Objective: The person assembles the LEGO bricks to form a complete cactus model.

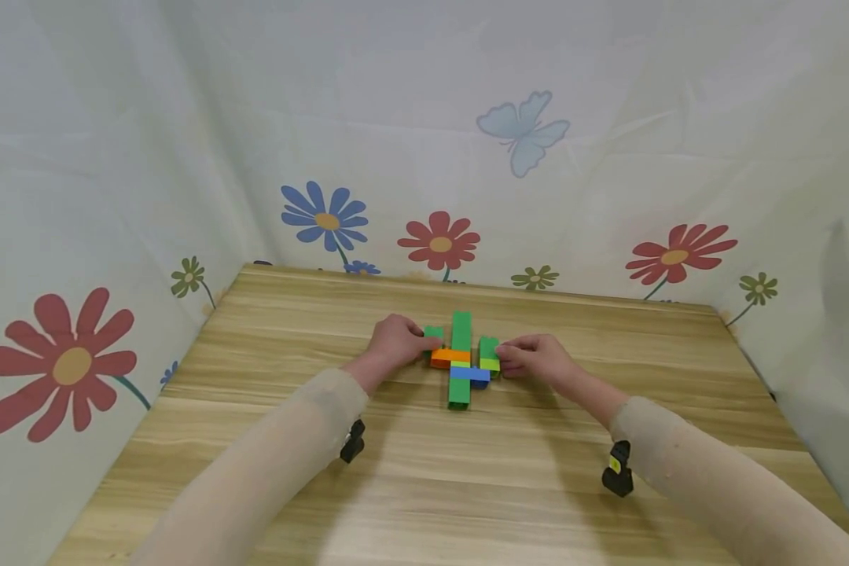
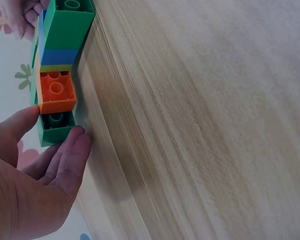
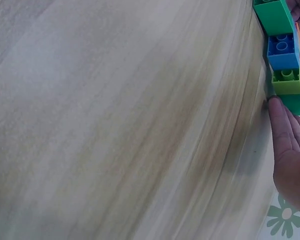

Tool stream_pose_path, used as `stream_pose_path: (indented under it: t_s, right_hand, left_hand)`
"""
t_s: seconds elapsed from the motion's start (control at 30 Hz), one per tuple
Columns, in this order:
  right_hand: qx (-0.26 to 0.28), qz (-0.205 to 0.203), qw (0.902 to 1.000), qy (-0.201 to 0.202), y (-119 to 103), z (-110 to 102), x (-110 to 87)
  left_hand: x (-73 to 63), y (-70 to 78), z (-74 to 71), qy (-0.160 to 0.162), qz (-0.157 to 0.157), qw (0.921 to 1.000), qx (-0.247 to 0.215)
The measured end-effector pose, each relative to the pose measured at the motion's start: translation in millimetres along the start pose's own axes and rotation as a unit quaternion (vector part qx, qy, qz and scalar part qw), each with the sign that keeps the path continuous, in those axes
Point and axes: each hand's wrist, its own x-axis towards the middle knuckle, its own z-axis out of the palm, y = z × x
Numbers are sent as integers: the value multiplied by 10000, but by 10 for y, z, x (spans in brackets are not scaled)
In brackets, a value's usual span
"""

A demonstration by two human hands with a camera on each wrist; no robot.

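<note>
A model of joined toy bricks lies on the wooden table between both hands. Green bricks (image 1: 461, 330) run down its middle, with an orange brick (image 1: 450, 358) jutting left and a blue brick (image 1: 479, 376) jutting right. My left hand (image 1: 395, 343) pinches the green brick (image 2: 57, 135) at the left end, thumb on one side and fingers on the other. At the right end, my right hand (image 1: 541, 360) holds another green brick (image 1: 489, 347), which joins a lime brick (image 3: 288, 86). The right thumb is hidden in the right wrist view.
The wooden table (image 1: 424, 472) extends around the model. Behind it hangs a pale curtain (image 1: 396, 118) printed with flowers and a butterfly. Black devices (image 1: 617, 469) are worn at both wrists, over light sleeves (image 1: 269, 456).
</note>
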Motion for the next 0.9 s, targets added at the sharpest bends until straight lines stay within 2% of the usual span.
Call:
stream_pose_path:
  t_s: [0.27,0.5,0.7,0.9]
  right_hand:
    - [-151,-57,9998,-130,-39,-12,-23]
    - [-182,19,9998,-27,-54,-9,-36]
    - [-105,-1,9999,-1,-67,-3,-49]
    - [-278,-171,9994,109,-141,-52,-82]
  left_hand:
    - [48,-7,-15,-188,-83,9997,105]
    - [80,-24,-14,-257,42,9996,107]
    - [96,-30,-23,-361,4,9992,140]
    - [49,-31,-150,-474,161,9978,430]
